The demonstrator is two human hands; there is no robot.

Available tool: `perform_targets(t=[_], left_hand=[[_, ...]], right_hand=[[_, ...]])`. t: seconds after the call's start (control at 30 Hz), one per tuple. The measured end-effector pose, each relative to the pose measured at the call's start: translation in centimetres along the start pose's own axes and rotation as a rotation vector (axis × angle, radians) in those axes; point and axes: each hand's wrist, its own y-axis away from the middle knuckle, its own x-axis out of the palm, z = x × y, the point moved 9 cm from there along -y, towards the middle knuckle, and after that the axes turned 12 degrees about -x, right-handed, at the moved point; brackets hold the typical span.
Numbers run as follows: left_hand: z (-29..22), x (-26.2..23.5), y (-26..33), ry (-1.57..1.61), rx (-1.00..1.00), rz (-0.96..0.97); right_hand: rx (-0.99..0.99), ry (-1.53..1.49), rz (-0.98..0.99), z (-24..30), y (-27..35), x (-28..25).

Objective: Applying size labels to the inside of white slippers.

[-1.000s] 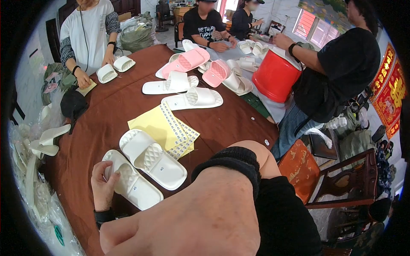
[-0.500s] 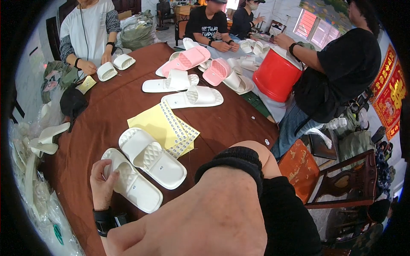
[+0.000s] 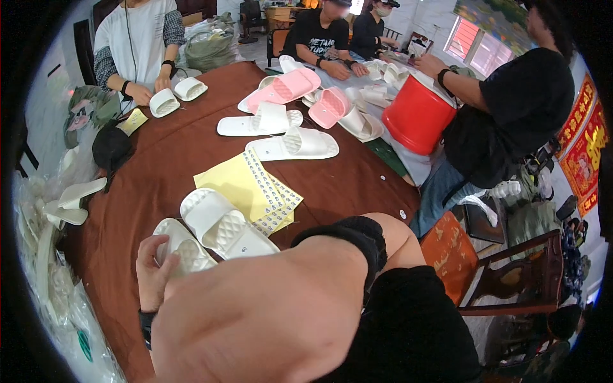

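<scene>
Two white slippers lie side by side in front of me. My left hand [image 3: 153,271] is closed on the strap edge of the left slipper [image 3: 183,246], its thumb and fingers at the side. My right hand [image 3: 255,313] looms large across the lower view, close to the camera. Its back shows, but its fingers are hidden. It covers the heel of the left slipper and the heel tip of the right slipper [image 3: 217,217]. That right slipper bears a small printed mark on its insole. Yellow sticker sheets [image 3: 236,185] lie just beyond the pair.
On the brown cloth [image 3: 153,172] stand more white slippers [image 3: 297,145] and pink slippers [image 3: 287,86]. A red bucket [image 3: 418,115] stands at the far right beside a person in black. Other people work around the table. Plastic bags [image 3: 57,287] lie left; a wooden chair [image 3: 511,274] stands right.
My right hand has moved left and spread over more of the view, now covering the left slipper's heel. My left hand stays at the strap. The view has shifted slightly.
</scene>
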Motion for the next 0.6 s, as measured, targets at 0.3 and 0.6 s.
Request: perform_targets(t=[0.3, 0.6], left_hand=[[-0.7, 0.4, -0.7, 0.026, 0.065, -0.124], [-2.0, -1.3, 0.7, -0.084, 0.063, -0.157]], right_hand=[[0.642, 0.149, -0.156, -4.8, 5.5, -6.3], [0.873, 0.390, 0.080, -9.7, 12.2, -9.7]])
